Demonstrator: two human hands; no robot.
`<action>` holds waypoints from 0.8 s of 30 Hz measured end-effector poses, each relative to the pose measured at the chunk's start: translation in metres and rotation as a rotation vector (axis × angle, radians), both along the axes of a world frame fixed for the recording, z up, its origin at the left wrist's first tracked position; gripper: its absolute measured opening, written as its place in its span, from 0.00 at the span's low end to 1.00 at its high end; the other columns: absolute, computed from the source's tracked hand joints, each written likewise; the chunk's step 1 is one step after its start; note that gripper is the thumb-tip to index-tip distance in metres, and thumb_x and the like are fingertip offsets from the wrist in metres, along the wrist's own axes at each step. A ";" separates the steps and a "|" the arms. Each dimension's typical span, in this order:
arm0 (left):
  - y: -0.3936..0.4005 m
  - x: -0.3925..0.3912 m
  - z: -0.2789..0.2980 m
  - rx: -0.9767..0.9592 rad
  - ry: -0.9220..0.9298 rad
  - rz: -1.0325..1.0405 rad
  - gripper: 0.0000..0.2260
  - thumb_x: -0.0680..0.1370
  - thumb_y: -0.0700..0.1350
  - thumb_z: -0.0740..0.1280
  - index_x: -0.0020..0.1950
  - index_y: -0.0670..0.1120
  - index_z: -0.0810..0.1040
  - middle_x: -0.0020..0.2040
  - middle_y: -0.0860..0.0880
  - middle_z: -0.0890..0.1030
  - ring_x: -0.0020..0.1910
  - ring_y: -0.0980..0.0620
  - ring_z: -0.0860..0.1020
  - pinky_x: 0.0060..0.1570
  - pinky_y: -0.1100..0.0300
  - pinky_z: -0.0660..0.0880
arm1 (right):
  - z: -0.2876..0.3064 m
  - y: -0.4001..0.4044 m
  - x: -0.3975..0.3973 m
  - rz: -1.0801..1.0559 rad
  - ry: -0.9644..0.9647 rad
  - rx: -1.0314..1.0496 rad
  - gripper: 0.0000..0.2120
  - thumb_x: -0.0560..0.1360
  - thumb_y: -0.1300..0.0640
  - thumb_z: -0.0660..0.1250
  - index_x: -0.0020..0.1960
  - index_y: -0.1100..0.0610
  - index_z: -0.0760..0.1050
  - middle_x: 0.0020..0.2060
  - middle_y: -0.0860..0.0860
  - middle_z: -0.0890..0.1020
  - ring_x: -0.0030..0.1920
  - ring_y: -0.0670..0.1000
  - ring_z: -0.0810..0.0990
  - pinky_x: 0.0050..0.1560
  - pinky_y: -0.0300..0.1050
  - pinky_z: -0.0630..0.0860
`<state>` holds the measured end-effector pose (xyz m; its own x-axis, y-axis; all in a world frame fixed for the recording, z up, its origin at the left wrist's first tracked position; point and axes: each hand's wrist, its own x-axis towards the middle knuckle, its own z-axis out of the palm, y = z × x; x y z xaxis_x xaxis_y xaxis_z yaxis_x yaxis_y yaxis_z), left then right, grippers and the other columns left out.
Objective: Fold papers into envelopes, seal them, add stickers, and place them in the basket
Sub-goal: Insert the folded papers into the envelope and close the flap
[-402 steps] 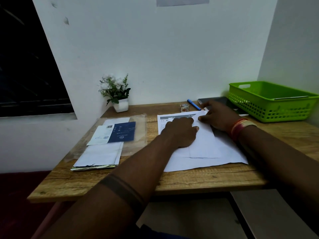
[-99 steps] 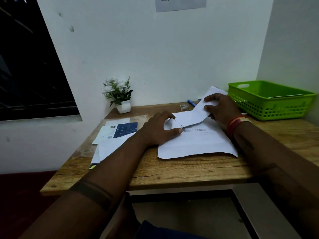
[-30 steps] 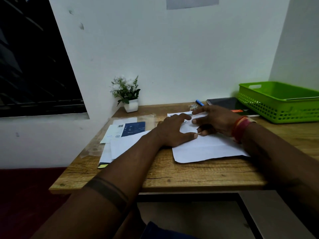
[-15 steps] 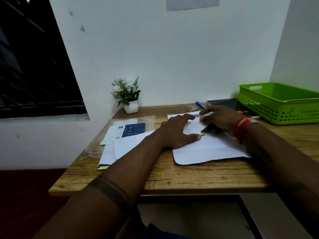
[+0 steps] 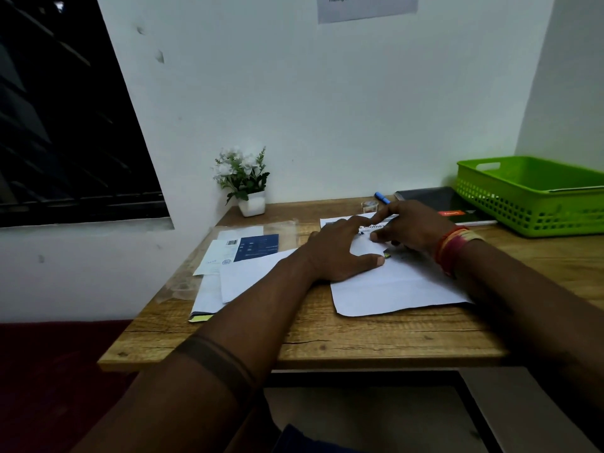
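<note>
A wooden worktop (image 5: 343, 338) with a knotted, cracked grain stands pushed into a corner where a pale back wall (image 5: 327, 109) meets a side wall (image 5: 568, 93) on the right. A grey paper notice (image 5: 367, 6) printed "mailing area" hangs high on the back wall, which bears a few small dark marks. To the left a dark window (image 5: 62, 125) with faint bars sits above a pale sill (image 5: 85, 225). Below lies a dark red floor (image 5: 49, 371). The light is dim and cool.
</note>
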<state>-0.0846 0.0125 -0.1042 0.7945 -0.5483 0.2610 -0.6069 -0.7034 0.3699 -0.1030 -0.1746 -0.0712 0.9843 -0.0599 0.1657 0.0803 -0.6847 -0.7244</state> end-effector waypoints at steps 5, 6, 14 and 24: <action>0.001 0.000 0.000 -0.032 0.014 0.006 0.40 0.67 0.73 0.65 0.75 0.61 0.63 0.72 0.55 0.73 0.70 0.53 0.72 0.67 0.44 0.70 | -0.006 -0.001 0.007 0.045 0.035 -0.025 0.12 0.69 0.54 0.77 0.52 0.49 0.82 0.47 0.49 0.79 0.25 0.43 0.78 0.27 0.37 0.71; 0.002 -0.001 0.000 -0.040 0.018 0.007 0.39 0.68 0.72 0.67 0.76 0.60 0.63 0.71 0.54 0.74 0.70 0.52 0.72 0.67 0.44 0.70 | -0.006 -0.002 0.007 0.046 0.043 -0.011 0.12 0.70 0.55 0.77 0.52 0.50 0.82 0.50 0.50 0.81 0.25 0.44 0.79 0.28 0.38 0.72; 0.001 -0.002 0.001 -0.044 0.019 -0.003 0.36 0.72 0.67 0.70 0.75 0.59 0.63 0.70 0.53 0.74 0.69 0.51 0.72 0.66 0.43 0.71 | -0.002 0.002 0.003 0.060 0.196 0.306 0.10 0.78 0.60 0.66 0.58 0.62 0.78 0.44 0.62 0.84 0.29 0.53 0.79 0.22 0.39 0.68; 0.000 -0.006 0.004 -0.042 0.036 -0.016 0.39 0.70 0.69 0.68 0.77 0.57 0.61 0.73 0.51 0.73 0.71 0.50 0.71 0.68 0.42 0.70 | 0.005 0.002 -0.004 -0.006 0.238 0.377 0.08 0.80 0.57 0.64 0.57 0.57 0.77 0.45 0.57 0.86 0.25 0.50 0.77 0.24 0.38 0.68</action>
